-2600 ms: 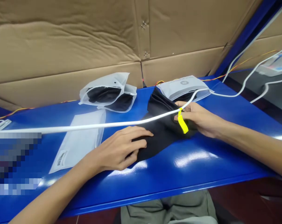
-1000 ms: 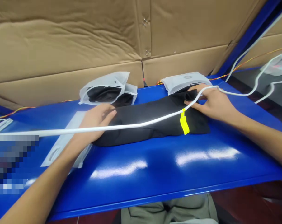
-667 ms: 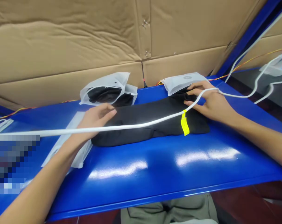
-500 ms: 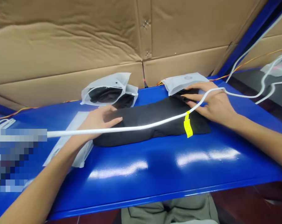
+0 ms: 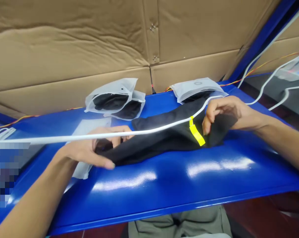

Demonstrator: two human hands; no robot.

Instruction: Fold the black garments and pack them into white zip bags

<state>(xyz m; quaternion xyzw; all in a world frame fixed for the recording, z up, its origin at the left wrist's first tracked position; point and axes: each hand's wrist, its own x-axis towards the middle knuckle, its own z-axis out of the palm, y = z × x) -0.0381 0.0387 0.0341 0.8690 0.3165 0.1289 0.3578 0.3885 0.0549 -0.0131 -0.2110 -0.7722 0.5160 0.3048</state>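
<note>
A piece of black cloth lies lengthwise across the blue table, its near layer raised at both ends. My left hand is closed on its left end, thumb on the near side and fingers behind. At the right end, my right hand has its fingers curled onto the near edge of the fabric and holds it up. A white cable with a yellow tag crosses in front of the cloth and part of my left hand. The exact grip of some fingers is hidden by the fabric.
Two frosted bags with black contents stand at the back left, another frosted bag at the back right. A flat frosted bag lies partly under my left hand. Cardboard walls the back of the blue table.
Both hands have come toward me, bringing up the near layer of the black cloth. My left hand has moved to its left end; my right has gone from the far edge to the near edge.
</note>
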